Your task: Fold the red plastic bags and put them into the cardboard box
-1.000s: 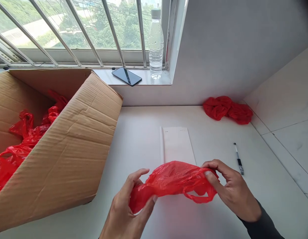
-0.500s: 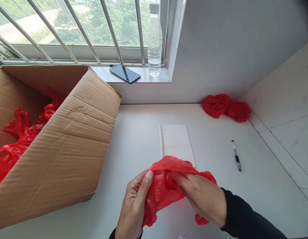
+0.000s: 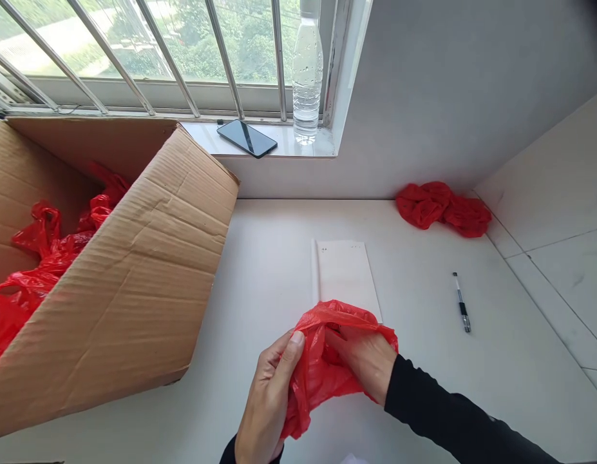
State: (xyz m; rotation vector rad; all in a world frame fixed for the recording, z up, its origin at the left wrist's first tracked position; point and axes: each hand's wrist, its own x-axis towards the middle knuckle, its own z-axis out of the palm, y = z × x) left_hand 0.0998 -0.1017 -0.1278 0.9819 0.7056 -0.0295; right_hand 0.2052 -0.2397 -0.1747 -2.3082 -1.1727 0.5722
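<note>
A thin red plastic bag [image 3: 322, 374] is held up over the table in front of me. My left hand [image 3: 274, 386] pinches its left edge, thumb on the outside. Through the bag's mouth reaches my right hand [image 3: 366, 361], sunk in to about the wrist; its fingers are hidden by the plastic, so I cannot see whether they grasp anything. Just beyond the bag lies a white notebook [image 3: 349, 274], its near edge partly covered by the bag.
At left stands an open cardboard box [image 3: 148, 277] with several red plastic bags [image 3: 51, 251] inside. A crumpled red bundle [image 3: 443, 209] lies by the wall, a pen [image 3: 462, 303] at right. On the windowsill are a phone [image 3: 247, 138] and a water bottle [image 3: 307, 80].
My right hand has pushed deeper into the bag, moving left, and the bag's mouth has opened wider around it. The left hand keeps its hold. The view has shifted slightly.
</note>
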